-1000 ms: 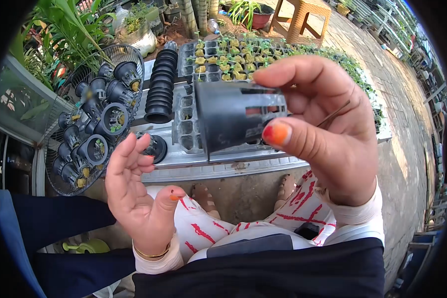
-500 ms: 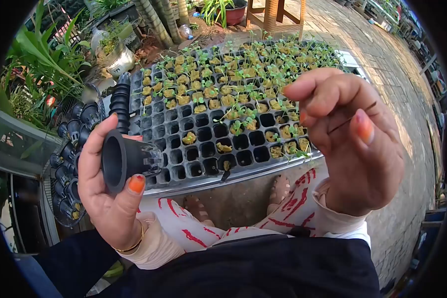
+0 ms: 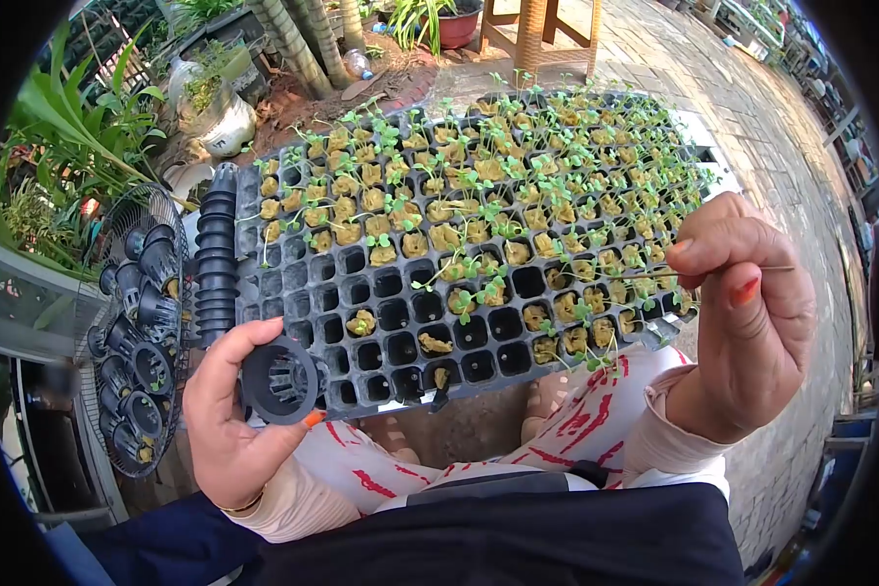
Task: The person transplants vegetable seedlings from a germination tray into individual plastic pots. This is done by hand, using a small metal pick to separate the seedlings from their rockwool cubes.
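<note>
A black net pot (image 3: 281, 379) is gripped at its rim between the thumb and fingers of my left hand (image 3: 227, 430), its wide mouth facing me. It is just over the near left corner of the seedling tray (image 3: 347, 361). My right hand (image 3: 757, 332) pinches a thin brown stick (image 3: 649, 273), whose tip points left over the tray's right side. Green seedlings (image 3: 488, 171) in yellowish sponge plugs fill most of the tray's far and right cells. In the nearer left part, a few plugs (image 3: 435, 343) sit among bare black cells.
A column of stacked net pots (image 3: 217, 259) lies along the tray's left edge. Beside it, a wire basket (image 3: 179, 322) holds several loose net pots, some with plugs. A wicker stool (image 3: 532, 39) and a red plant pot (image 3: 459, 27) stand beyond on the paving.
My left hand has lowered the net pot and turned its mouth more toward me. My right hand has moved right and down, and the stick now points left over the seedlings.
</note>
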`<state>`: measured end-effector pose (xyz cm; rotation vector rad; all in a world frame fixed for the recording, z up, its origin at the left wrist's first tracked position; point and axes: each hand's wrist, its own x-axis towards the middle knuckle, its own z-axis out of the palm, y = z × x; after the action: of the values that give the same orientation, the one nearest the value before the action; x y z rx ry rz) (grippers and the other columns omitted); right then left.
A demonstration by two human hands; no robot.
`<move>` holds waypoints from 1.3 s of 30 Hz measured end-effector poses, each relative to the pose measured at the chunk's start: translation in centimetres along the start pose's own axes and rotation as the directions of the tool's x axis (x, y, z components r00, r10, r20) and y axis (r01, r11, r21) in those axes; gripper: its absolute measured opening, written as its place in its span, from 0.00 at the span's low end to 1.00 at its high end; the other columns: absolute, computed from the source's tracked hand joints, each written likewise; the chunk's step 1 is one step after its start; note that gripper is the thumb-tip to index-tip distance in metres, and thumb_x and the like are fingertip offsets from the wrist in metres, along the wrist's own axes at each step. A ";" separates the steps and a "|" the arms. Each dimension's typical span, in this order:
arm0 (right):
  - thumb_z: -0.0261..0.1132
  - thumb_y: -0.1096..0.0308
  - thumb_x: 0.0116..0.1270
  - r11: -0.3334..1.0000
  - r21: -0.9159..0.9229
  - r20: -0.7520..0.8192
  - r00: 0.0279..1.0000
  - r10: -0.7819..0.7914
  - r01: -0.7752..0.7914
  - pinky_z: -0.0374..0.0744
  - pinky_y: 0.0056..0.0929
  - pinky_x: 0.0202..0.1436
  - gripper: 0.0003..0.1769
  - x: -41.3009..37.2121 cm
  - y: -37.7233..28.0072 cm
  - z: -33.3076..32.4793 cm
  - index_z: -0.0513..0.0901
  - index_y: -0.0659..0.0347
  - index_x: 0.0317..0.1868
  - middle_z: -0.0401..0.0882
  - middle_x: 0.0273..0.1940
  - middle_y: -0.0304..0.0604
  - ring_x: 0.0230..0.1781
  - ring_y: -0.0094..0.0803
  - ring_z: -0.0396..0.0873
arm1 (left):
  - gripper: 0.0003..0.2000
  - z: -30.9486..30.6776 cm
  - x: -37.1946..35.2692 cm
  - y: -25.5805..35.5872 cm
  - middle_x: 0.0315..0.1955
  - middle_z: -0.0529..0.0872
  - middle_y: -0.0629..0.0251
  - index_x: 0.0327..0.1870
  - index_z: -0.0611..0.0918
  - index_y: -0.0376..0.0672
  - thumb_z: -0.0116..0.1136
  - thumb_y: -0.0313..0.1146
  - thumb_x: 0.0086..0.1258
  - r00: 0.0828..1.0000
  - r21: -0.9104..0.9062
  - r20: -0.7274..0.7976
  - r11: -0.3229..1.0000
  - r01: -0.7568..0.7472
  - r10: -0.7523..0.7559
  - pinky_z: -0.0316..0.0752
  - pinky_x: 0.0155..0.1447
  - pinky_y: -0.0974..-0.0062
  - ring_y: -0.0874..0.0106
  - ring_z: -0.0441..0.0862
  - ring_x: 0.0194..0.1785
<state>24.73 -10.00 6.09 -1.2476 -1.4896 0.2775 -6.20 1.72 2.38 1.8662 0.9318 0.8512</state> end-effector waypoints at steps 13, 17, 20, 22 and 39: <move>0.59 0.68 0.69 0.996 -0.012 -0.084 0.993 0.087 -0.089 0.72 0.21 0.41 0.12 -0.6 -0.5 1.4 0.78 0.72 0.41 0.77 0.37 0.47 0.36 0.28 0.76 | 0.33 -0.8 0.2 -0.3 0.42 0.81 0.58 0.54 0.75 0.34 0.75 0.26 0.41 0.993 0.169 0.110 0.984 -0.066 0.047 0.71 0.52 0.75 0.69 0.79 0.46; 0.62 0.74 0.61 0.994 -0.015 -0.160 0.982 0.104 -0.108 0.73 0.24 0.39 0.05 -0.4 -0.7 2.3 0.80 0.70 0.33 0.80 0.30 0.44 0.32 0.30 0.78 | 0.35 -0.8 0.1 -0.7 0.47 0.80 0.55 0.56 0.75 0.34 0.76 0.30 0.42 0.993 0.120 0.113 0.991 -0.057 0.043 0.71 0.54 0.74 0.66 0.79 0.48; 0.62 0.74 0.60 0.989 -0.118 -0.064 0.995 0.083 -0.090 0.72 0.26 0.38 0.05 -0.3 -0.3 2.2 0.80 0.68 0.31 0.80 0.29 0.44 0.31 0.33 0.77 | 0.35 -1.0 0.3 -0.8 0.46 0.81 0.56 0.57 0.74 0.34 0.76 0.30 0.43 0.990 0.150 0.131 0.986 -0.073 0.054 0.71 0.55 0.74 0.66 0.80 0.48; 0.63 0.75 0.59 0.983 -0.149 -0.035 0.994 0.100 -0.104 0.70 0.27 0.35 0.03 -0.3 0.0 2.2 0.79 0.66 0.30 0.79 0.28 0.43 0.30 0.34 0.76 | 0.35 -0.9 0.3 -0.9 0.46 0.81 0.56 0.57 0.74 0.34 0.76 0.30 0.43 0.990 0.144 0.124 0.987 -0.078 0.060 0.72 0.54 0.74 0.67 0.80 0.48; 0.63 0.78 0.58 0.965 -0.241 0.089 0.988 0.130 -0.105 0.68 0.29 0.39 0.01 -0.2 1.5 2.3 0.80 0.63 0.30 0.80 0.28 0.41 0.30 0.35 0.73 | 0.31 0.3 0.5 -1.1 0.45 0.78 0.60 0.54 0.76 0.35 0.74 0.21 0.43 0.989 -0.016 0.068 0.991 -0.131 0.131 0.74 0.50 0.80 0.75 0.79 0.46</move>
<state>23.61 -8.59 4.08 -1.5348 -1.5736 0.2523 -5.97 2.42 1.34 1.9510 0.7666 0.8627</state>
